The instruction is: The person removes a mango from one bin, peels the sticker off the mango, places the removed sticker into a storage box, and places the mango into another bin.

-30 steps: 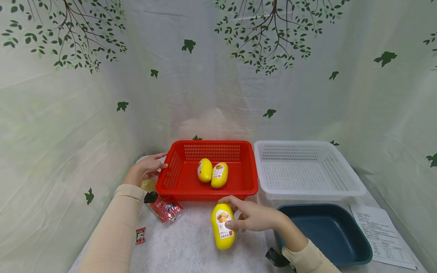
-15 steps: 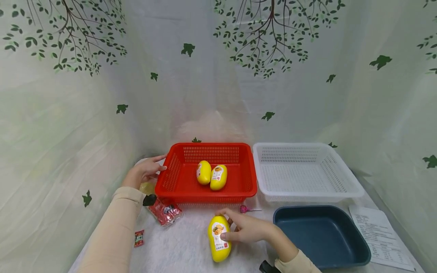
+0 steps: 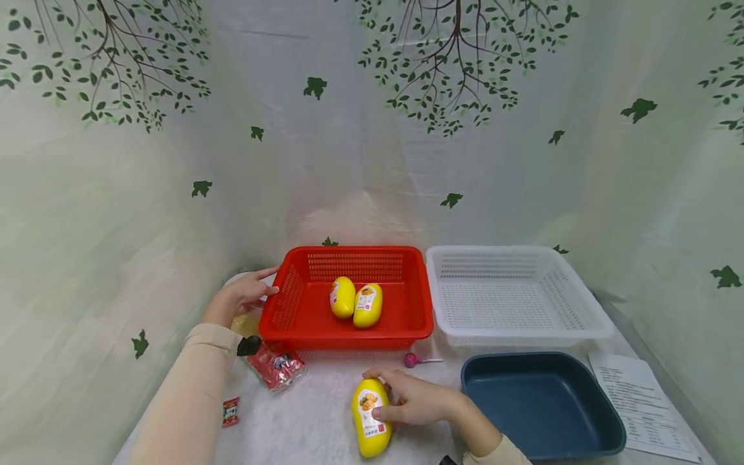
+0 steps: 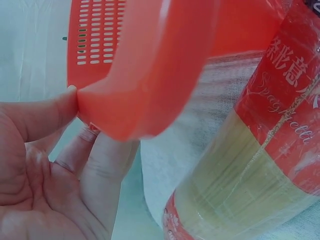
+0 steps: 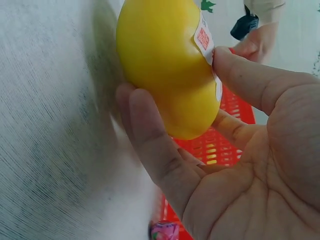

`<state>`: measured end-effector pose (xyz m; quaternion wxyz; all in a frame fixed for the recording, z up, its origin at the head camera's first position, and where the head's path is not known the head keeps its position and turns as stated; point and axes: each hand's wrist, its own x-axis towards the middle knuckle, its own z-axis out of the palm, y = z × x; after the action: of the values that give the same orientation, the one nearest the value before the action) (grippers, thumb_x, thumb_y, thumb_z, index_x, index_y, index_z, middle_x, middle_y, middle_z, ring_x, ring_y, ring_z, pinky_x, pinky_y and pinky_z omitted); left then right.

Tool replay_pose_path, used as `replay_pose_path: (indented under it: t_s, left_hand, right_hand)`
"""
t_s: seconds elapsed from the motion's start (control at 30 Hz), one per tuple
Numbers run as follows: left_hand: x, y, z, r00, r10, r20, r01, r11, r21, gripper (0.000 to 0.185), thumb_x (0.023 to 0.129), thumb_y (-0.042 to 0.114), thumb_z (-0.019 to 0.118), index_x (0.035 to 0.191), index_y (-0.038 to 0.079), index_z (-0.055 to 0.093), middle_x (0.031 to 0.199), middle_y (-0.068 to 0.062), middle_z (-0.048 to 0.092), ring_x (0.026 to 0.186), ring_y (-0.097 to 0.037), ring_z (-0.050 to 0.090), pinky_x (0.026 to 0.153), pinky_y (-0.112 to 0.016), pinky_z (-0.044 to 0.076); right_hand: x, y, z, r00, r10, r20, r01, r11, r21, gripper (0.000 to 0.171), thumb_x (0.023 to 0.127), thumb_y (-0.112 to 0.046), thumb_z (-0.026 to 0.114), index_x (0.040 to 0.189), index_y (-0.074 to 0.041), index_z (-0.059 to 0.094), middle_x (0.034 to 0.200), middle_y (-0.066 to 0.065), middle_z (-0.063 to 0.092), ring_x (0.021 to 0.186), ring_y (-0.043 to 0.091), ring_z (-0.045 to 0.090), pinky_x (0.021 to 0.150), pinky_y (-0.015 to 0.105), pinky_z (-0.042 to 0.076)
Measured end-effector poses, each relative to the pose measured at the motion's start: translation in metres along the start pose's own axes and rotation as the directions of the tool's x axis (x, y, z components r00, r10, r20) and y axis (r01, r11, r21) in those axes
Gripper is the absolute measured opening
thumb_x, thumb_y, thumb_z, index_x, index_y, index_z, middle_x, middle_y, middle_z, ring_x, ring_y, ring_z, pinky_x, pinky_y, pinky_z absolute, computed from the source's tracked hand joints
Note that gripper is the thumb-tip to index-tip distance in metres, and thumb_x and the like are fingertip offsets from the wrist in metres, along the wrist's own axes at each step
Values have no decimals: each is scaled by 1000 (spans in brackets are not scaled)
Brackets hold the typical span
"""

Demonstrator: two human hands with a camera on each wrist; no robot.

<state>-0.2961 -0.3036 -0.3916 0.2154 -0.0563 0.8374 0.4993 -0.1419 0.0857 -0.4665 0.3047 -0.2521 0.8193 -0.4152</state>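
Note:
My right hand (image 3: pixel 421 399) holds a yellow mango-shaped container (image 3: pixel 364 423) with a white label, low over the cloth-covered table in front of the red basket (image 3: pixel 349 344). In the right wrist view, the thumb presses the label edge while the fingers (image 5: pixel 150 125) curl round the other side of the yellow container (image 5: pixel 160 50). Two similar yellow containers (image 3: pixel 367 310) lie side by side in the basket. At its left end, my left hand (image 3: pixel 241 296) pinches the rim; the left wrist view shows thumb and fingers (image 4: pixel 52 117) on the red plastic corner (image 4: pixel 145 95).
A spaghetti pack (image 4: pixel 260 140) lies beside the red basket, under my left forearm. Nearer is a small red packet (image 3: pixel 230 412). A pink lollipop (image 3: pixel 411 360) lies before the basket. To the right are a white basket (image 3: pixel 523 336), a dark blue tub (image 3: pixel 540 407) and a printed sheet (image 3: pixel 645 407).
My right hand has drawn the yellow container back toward me, away from the red basket, uncovering the lollipop. The left hand stays at the basket's rim. The head view has shifted slightly.

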Motion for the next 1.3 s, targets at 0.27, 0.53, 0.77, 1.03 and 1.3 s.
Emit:
replay_pose_path:
  t_s: [0.27,0.53,0.77,1.03,1.3]
  left_hand:
    - [0,-4,0,1000,21,3,-21,1000,-3,72,113,16,49,174,24,10,158,-34,45,95,-30,75,86,-44,68]
    - [-3,-3,2,1000,24,-11,-24,1000,15,72,113,17,48,174,23,10,158,-33,46,96,-31,75,87,-43,68]
    - [-3,-2,5,998,44,-34,-42,997,60,70,113,17,49,174,18,15,151,-32,52,98,-30,72,84,-42,68]
    - [-12,-2,10,994,98,-41,-90,984,156,67,111,19,56,170,7,25,145,-29,57,109,-35,72,91,-46,67]
    - [-36,-2,10,992,125,5,-124,978,165,68,111,16,56,169,3,23,142,-31,56,115,-39,68,92,-47,67]
  right_hand:
    - [1,-1,6,999,44,1,-44,999,1,59,97,-28,80,149,-34,52,109,-1,59,89,14,58,71,23,51]
    - [1,1,7,999,36,6,-36,999,-7,59,99,-29,78,150,-33,51,108,-1,59,86,14,59,70,23,52]
    - [0,2,6,999,43,-6,-43,997,-61,61,97,-33,79,151,-33,50,112,-3,60,93,13,58,75,25,53]
    - [-2,0,4,998,66,-12,-67,995,-71,64,97,-34,80,153,-33,49,117,-3,61,100,15,58,83,28,56]
    - [-3,-4,2,999,46,-7,-46,994,-103,70,96,-37,81,157,-29,47,119,-2,61,101,15,59,85,30,58]
